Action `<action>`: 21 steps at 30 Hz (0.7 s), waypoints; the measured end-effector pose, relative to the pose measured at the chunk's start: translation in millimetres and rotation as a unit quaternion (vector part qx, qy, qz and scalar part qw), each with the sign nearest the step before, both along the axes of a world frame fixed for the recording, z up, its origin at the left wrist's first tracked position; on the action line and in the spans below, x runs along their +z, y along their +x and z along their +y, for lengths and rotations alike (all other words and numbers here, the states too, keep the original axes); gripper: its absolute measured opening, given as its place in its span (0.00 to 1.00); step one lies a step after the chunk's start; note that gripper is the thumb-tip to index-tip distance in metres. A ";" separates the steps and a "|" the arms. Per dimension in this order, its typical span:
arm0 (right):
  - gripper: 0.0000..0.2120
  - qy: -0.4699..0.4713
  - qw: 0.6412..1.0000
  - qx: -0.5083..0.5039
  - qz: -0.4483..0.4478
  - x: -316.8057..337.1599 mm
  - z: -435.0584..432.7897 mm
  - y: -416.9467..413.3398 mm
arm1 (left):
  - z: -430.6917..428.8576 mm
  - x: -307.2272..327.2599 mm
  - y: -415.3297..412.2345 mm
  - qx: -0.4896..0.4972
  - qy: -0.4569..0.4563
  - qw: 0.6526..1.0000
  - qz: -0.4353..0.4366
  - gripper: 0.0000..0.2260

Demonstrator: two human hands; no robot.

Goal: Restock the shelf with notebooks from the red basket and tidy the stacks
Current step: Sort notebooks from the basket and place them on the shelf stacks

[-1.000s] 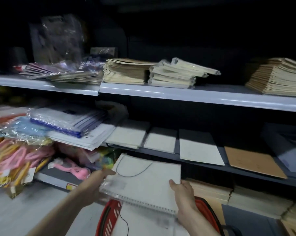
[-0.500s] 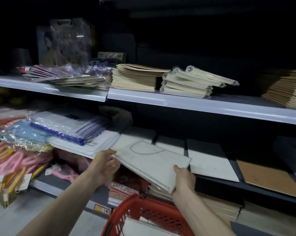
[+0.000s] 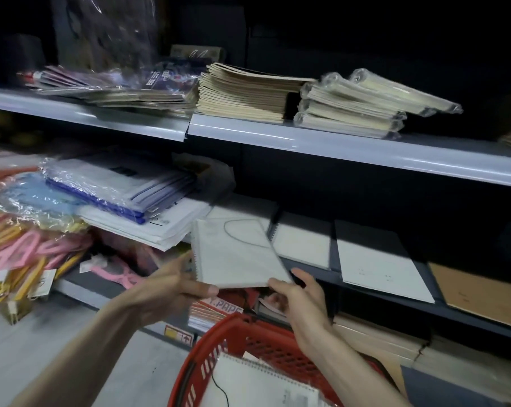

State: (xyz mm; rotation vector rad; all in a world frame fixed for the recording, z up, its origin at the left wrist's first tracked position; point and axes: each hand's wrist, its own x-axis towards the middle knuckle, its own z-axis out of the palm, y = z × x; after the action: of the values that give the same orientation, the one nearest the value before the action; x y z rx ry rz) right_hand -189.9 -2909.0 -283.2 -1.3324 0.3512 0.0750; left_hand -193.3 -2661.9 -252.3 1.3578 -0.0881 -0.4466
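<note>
I hold a white spiral notebook (image 3: 236, 254) at the lip of the middle shelf (image 3: 365, 284), my left hand (image 3: 172, 284) pinching its near left corner, thumb on top, my right hand (image 3: 299, 298) gripping its near right corner from beneath. A second ago it was barely clear of the red basket (image 3: 248, 336); now it has risen and swung forward, its far edge over the white stack (image 3: 242, 207) at the left of the row. More notebooks (image 3: 266, 383) wait in the basket. Judging by this, one push forward should seat it, so restocking is underway, tidying ahead.
</note>
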 end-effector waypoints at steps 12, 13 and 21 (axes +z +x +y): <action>0.22 -0.239 0.965 0.101 -0.037 15.8 26.4 75.7 | -8.6 -23.8 77.7 0.338 0.152 0.927 -0.061 0.32; 0.22 -0.245 0.962 0.115 -0.030 14.8 29.7 80.5 | -9.0 -27.8 84.2 0.343 0.162 0.923 -0.062 0.32; 0.37 -0.252 0.952 0.173 -0.023 -9.1 27.7 81.4 | -11.3 -52.8 101.4 0.365 0.206 0.905 -0.072 0.30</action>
State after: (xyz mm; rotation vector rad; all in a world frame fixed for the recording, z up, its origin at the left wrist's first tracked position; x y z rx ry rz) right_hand -108.4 -2881.3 -292.3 -1.8917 0.0905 0.2606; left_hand -91.9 -2673.1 -305.1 1.7154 0.4097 0.2896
